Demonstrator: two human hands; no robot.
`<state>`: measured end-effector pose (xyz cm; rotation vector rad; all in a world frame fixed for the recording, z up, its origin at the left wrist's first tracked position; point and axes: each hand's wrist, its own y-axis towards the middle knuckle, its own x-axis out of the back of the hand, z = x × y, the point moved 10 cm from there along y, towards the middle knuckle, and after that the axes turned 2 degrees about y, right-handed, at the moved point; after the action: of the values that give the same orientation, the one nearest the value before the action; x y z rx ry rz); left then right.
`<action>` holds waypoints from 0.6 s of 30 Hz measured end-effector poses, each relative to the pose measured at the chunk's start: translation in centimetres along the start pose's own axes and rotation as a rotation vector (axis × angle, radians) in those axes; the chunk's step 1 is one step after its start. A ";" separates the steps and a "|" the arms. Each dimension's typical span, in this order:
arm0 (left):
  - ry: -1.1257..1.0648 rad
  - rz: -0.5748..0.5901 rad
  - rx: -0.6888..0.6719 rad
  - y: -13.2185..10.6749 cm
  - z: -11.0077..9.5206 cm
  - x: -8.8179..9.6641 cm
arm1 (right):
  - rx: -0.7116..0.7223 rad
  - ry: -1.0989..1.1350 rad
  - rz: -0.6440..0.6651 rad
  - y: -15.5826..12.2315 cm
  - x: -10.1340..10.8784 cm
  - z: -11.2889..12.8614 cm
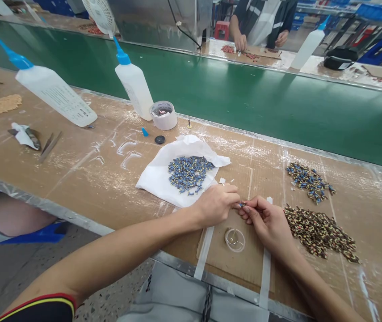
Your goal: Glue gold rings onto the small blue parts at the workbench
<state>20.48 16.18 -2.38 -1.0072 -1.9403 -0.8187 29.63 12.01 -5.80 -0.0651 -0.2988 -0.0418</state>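
Observation:
My left hand [216, 204] and my right hand [267, 221] meet over a taped-down cardboard sheet [241, 264] near the bench's front edge. Both pinch one tiny blue part [242, 204] between their fingertips. Just left of the hands a white cloth [157, 176] carries a heap of small blue parts [189, 172]. A small clear round lid [234, 239] lies on the cardboard below the hands.
Right of the hands lie a blue-and-brown pile [309, 181] and a bigger brown pile [321, 232]. Two white squeeze bottles with blue nozzles [55, 95] [134, 85], a tape roll [164, 115] and a green conveyor belt [244, 96] sit behind. Another person [261, 22] works across the belt.

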 end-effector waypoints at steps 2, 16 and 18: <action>0.028 0.008 0.005 0.0 0.0 -0.4 | 0.028 -0.048 0.001 -0.1 -0.1 0.3; -0.036 -0.007 0.017 -0.2 -0.1 0.7 | 0.013 0.068 0.054 0.3 -0.6 -0.2; -0.086 -0.013 0.013 -0.1 0.0 1.0 | 0.000 0.140 0.048 0.4 -0.4 -0.4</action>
<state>19.99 16.44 -1.53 -1.0384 -2.0240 -0.7808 29.35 12.40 -6.28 -0.0687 -0.1571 0.0014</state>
